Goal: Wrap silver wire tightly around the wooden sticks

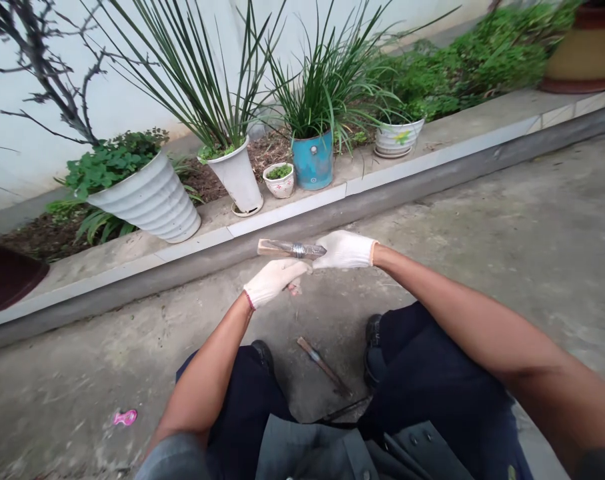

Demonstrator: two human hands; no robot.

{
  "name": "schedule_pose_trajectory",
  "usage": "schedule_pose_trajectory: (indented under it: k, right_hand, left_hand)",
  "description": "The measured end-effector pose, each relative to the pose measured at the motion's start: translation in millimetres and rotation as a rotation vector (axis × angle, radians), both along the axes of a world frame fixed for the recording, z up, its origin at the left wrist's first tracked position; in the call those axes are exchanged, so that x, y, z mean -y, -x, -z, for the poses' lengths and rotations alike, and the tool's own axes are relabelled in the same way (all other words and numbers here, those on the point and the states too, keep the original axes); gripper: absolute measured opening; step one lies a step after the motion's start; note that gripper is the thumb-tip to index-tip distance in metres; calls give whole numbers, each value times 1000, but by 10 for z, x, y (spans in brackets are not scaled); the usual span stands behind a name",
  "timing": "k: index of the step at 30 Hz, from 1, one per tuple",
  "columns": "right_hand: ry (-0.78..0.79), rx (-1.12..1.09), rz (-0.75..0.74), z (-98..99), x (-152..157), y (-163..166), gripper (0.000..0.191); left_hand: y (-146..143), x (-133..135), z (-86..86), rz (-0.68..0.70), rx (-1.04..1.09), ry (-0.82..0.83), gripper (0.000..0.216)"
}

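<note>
Both my hands wear white gloves and meet over the concrete ground in front of my knees. My right hand [343, 250] is closed round one end of a short wooden stick with a metal band [289, 249], held level. My left hand [275, 280] is closed just under the stick and touches its underside; something small and pinkish shows below its fingers. A second thin stick-like tool [323, 365] lies on the ground between my feet.
A raised kerb [292, 213] crosses the view, carrying a ribbed white pot [149, 200], a tall white pot [238, 177], a small bowl pot [279, 181], a blue pot [313, 160] and a painted pot [398, 137]. A pink scrap [125, 417] lies at lower left.
</note>
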State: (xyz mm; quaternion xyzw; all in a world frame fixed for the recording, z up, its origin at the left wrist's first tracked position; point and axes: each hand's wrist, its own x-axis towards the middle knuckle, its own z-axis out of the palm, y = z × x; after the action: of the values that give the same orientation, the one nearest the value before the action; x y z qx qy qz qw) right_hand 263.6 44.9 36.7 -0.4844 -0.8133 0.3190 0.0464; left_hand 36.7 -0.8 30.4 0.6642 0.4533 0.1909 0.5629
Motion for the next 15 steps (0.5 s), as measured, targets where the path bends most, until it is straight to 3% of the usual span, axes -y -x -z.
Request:
schedule_pose_trajectory:
  k: [3,9,12,15]
  right_hand:
    - [293,-281,-17,-54,84,-48,38]
    - [742,-550,-145,-53,157,-84,44]
    - [838,-650,-213,-86,197,-46,47]
    - [821,-709,-291,-106,148,-123,49]
  left_hand:
    - [-7,15,12,-69,218,102,43]
    - [18,27,57,17,408,110,61]
    - [31,32,23,27,458,69,64]
    - [15,25,-11,3,475,18,66]
